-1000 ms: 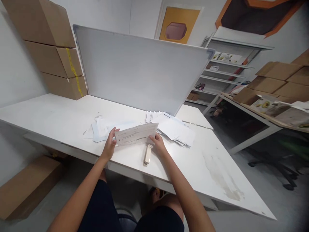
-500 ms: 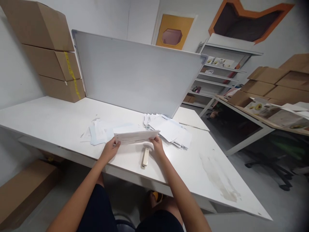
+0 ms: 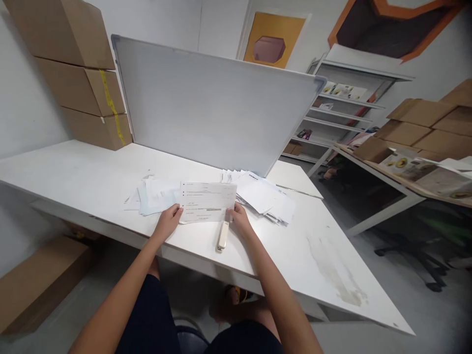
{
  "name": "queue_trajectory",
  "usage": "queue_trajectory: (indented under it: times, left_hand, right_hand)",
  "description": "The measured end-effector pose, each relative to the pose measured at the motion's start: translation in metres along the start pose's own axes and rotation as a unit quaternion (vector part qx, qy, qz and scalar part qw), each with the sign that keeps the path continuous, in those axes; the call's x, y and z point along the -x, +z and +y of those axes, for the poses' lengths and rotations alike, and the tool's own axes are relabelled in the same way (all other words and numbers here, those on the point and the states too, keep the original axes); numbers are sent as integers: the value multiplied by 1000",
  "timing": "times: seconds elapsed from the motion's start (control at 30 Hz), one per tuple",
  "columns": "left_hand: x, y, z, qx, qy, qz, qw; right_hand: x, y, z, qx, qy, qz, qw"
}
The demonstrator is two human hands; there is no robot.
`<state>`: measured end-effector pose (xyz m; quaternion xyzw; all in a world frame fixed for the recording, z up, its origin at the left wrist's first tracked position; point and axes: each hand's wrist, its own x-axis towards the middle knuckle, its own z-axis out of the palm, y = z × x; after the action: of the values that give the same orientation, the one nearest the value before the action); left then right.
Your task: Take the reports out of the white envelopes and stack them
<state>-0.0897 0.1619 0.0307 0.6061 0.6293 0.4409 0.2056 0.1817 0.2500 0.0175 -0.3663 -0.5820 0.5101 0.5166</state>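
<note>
Between my two hands I hold printed paper sheets (image 3: 206,199) upright over the desk, with the printed side facing me. My left hand (image 3: 169,221) pinches the lower left edge. My right hand (image 3: 239,219) grips the lower right edge. Just below the sheets a cream stapler (image 3: 222,237) lies on the white desk (image 3: 287,260). Left of the sheets is a loose spread of pale papers (image 3: 157,194). On the right, behind my right hand, lies a larger fanned pile of white papers (image 3: 261,196). How many sheets I hold cannot be made out.
A whiteboard (image 3: 214,108) stands across the desk's back. Stacked cardboard boxes (image 3: 84,78) rise at the back left. Another table (image 3: 383,172) with boxes is to the right, near a metal shelf (image 3: 339,120). A long carton (image 3: 44,280) lies on the floor at left.
The held sheets have tilted up, from nearly edge-on to facing me, so the print now shows. Both hands keep their hold. The view has shifted slightly.
</note>
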Motion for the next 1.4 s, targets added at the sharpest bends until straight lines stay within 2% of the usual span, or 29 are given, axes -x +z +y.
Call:
queue_trajectory:
  times: [0.43, 0.7, 1.03, 1.4]
  left_hand:
    - [-6, 5, -8, 85, -16, -48, 995]
    - [-3, -4, 10, 11, -20, -111, 994]
    - [-7, -2, -3, -53, 21, -139, 989]
    - [-6, -1, 3, -66, 33, -137, 988]
  right_hand:
    - [-4, -3, 6, -16, 16, 20, 1000]
    - [-7, -5, 4, -18, 23, 33, 999]
    - [-10, -10, 7, -16, 34, 28, 999]
    - [-10, -12, 7, -14, 37, 23, 999]
